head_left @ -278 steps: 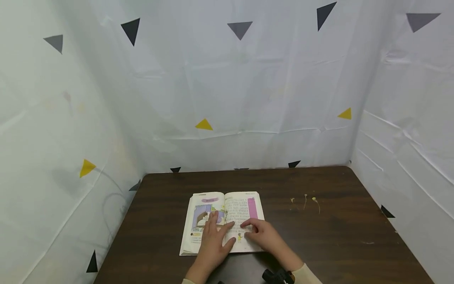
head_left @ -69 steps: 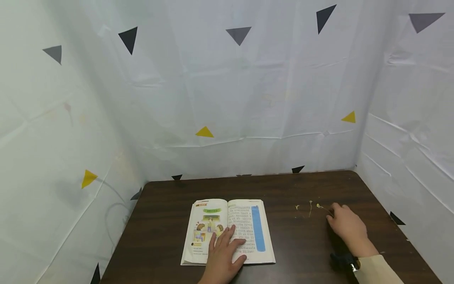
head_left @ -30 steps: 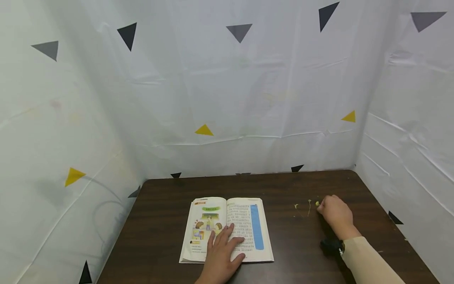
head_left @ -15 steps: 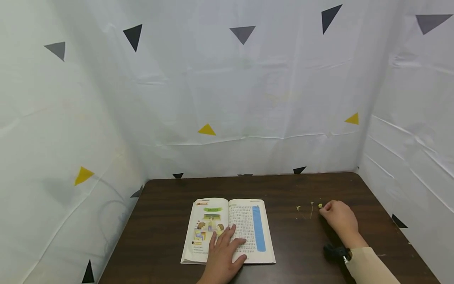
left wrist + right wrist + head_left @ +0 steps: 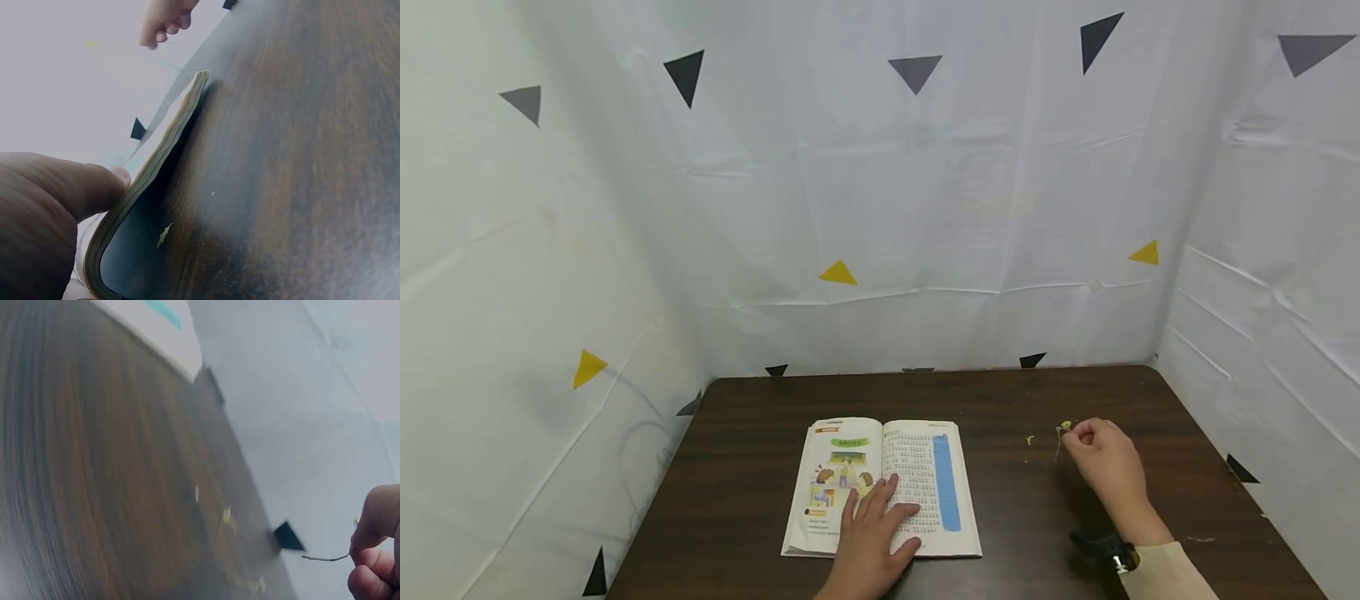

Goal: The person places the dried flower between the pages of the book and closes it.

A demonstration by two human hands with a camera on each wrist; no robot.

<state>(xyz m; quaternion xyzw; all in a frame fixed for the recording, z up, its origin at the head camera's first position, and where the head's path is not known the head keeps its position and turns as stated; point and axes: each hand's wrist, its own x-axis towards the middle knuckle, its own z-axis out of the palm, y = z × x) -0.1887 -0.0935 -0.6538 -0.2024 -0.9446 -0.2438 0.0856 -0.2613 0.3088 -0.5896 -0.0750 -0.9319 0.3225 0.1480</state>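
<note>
An open book [image 5: 910,546] with printed pages lies on the dark table. My left hand [image 5: 874,533] rests across its lower middle with fingers spread; in the left wrist view the thumb [image 5: 103,187] lies along the book's edge. To the right, my right hand [image 5: 1108,467] pinches a small dried yellow flower [image 5: 1065,426] just above the table. Its thin stem [image 5: 326,558] sticks out from the fingertips in the right wrist view. A second stemmed flower [image 5: 1057,450] lies right beneath, and a smaller yellow bit [image 5: 1029,439] lies to its left.
The dark wooden table [image 5: 737,467] meets a white patterned sheet [image 5: 910,208] at its back and sides. A tiny leaf-like scrap [image 5: 164,235] lies near the book's lower edge in the left wrist view.
The book's earlier pages were turned to ones with a blue strip. My right hand left the book, took up the rightmost dried flower and shifted slightly left; my left hand stays on the pages.
</note>
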